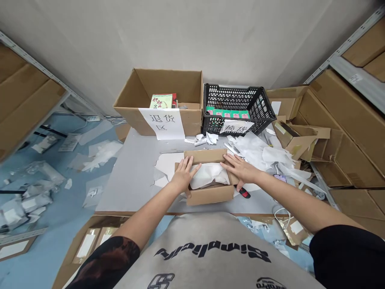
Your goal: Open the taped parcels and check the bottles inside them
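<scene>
A small open cardboard box (209, 196) lies on the grey table with its flaps folded outward. Crumpled white paper (207, 173) fills its inside. My left hand (182, 175) rests on the box's left side, fingers spread. On the right side of the box, my right hand (240, 169) lies with its fingers stretched over the flap and edge. Both hands touch the cardboard. A red and black object (245, 193) sticks out beside the box below my right hand; its other end is hidden.
Behind stand a large cardboard box (129, 116) holding booklets and a black plastic crate (255, 124) with green and pink packs. Torn white paper (252, 150) covers the table's right side. Opened cartons (296, 140) crowd the right. Packaging scraps (102, 154) litter the blue floor.
</scene>
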Motion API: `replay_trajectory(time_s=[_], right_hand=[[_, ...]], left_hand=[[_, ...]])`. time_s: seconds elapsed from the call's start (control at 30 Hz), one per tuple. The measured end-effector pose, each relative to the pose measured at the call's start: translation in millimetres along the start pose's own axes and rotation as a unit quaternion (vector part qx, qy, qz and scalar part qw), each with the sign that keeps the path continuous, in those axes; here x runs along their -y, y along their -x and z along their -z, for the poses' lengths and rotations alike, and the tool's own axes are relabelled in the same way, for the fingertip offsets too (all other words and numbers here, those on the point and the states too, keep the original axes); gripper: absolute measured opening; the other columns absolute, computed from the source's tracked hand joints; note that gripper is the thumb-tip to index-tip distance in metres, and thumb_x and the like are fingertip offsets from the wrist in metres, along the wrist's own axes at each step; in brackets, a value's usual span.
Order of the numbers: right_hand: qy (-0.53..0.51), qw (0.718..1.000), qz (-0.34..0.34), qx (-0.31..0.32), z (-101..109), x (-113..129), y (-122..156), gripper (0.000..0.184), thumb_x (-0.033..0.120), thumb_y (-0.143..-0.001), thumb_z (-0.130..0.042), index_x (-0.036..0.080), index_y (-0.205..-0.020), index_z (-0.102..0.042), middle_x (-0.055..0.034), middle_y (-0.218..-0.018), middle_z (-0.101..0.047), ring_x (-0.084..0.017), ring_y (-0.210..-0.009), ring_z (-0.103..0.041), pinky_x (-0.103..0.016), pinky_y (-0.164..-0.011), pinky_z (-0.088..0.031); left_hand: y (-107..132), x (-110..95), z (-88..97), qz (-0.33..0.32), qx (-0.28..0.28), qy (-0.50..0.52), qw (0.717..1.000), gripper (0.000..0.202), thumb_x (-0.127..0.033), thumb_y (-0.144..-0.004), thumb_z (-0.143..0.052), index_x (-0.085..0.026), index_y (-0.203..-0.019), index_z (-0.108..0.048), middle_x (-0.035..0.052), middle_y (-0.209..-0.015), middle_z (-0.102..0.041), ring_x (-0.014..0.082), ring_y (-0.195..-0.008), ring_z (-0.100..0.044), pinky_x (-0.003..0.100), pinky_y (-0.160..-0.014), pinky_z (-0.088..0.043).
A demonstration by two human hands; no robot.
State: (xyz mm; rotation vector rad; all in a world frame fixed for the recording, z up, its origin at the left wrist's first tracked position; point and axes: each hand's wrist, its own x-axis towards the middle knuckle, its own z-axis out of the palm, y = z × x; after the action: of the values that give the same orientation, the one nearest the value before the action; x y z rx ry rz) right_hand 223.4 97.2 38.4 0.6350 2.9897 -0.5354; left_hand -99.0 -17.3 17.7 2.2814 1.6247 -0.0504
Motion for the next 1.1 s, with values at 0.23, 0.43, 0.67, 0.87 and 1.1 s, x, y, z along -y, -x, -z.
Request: replay_trajectory(time_s=[0.23, 0.43, 0.67, 0.87, 1.1], right_hand=[[-0.036, 0.997, -0.069, -0.025, -44.0, -5.7, -6.4, 0.114, 0.066, -0.074, -0.067, 0.02, -0.157, -0.004, -0.0189, -0.163, -0.002, -0.038, -0.149, -0.002, -0.061, -0.116, -0.008], [-0.065, 0.976, -0.156, -0.137, -72.6, 9.1, -20.1, 0.081, 0.053, -0.092, -0.048, 0.019, -0.156, -0.012, -0.0159, -0.162, -0.013, -0.033, -0.149, -0.009, -0.058, -0.117, -0.015], [-0.008, 0.986, -0.12, -0.113, -51.4, 47.1, -35.3, 0.055, 0.037, -0.094, -0.046, 0.017, -0.146, -0.042, -0.018, -0.146, -0.044, -0.035, -0.138, -0.032, -0.055, -0.112, -0.028], [-0.028, 0.992, -0.12, -0.009, -51.7, 68.9, -53.1, 0.041, 0.045, -0.095, -0.048, 0.022, -0.124, -0.065, -0.0134, -0.115, -0.068, -0.03, -0.114, -0.056, -0.049, -0.104, -0.034], [-0.145, 0.981, -0.111, 0.059, -55.1, 80.0, -46.3, 0.034, 0.035, -0.1, -0.037, 0.025, -0.103, -0.069, -0.0058, -0.103, -0.071, -0.021, -0.1, -0.062, -0.034, -0.09, -0.045]], left_hand=[[-4.0, 37.8, -4.8, -0.079, 0.039, 0.083, 0.993, 0.144, -0.071, -0.041, -0.083, -0.027, -0.156, -0.01, 0.0165, -0.162, 0.01, 0.0448, -0.147, 0.006, 0.057, -0.116, -0.008], [-4.6, 35.9, -15.6, -0.054, -0.007, 0.125, 0.991, 0.135, -0.077, -0.049, -0.077, -0.027, -0.156, -0.011, 0.0161, -0.163, 0.0, 0.0442, -0.147, 0.002, 0.061, -0.115, -0.009], [-4.3, 35.6, -19.1, -0.052, -0.019, 0.127, 0.99, 0.136, -0.077, -0.046, -0.078, -0.025, -0.156, -0.017, 0.0171, -0.162, -0.001, 0.0445, -0.147, 0.001, 0.061, -0.114, -0.012], [-3.9, 37.6, -19.5, -0.056, -0.027, 0.138, 0.989, 0.125, -0.078, -0.048, -0.077, -0.025, -0.151, -0.032, 0.0158, -0.163, 0.001, 0.044, -0.147, 0.0, 0.06, -0.115, -0.012], [-3.4, 38.6, -16.6, -0.058, -0.028, 0.152, 0.986, 0.108, -0.075, -0.048, -0.079, -0.032, -0.142, -0.048, 0.0088, -0.164, 0.004, 0.0465, -0.146, 0.002, 0.063, -0.114, -0.013]])
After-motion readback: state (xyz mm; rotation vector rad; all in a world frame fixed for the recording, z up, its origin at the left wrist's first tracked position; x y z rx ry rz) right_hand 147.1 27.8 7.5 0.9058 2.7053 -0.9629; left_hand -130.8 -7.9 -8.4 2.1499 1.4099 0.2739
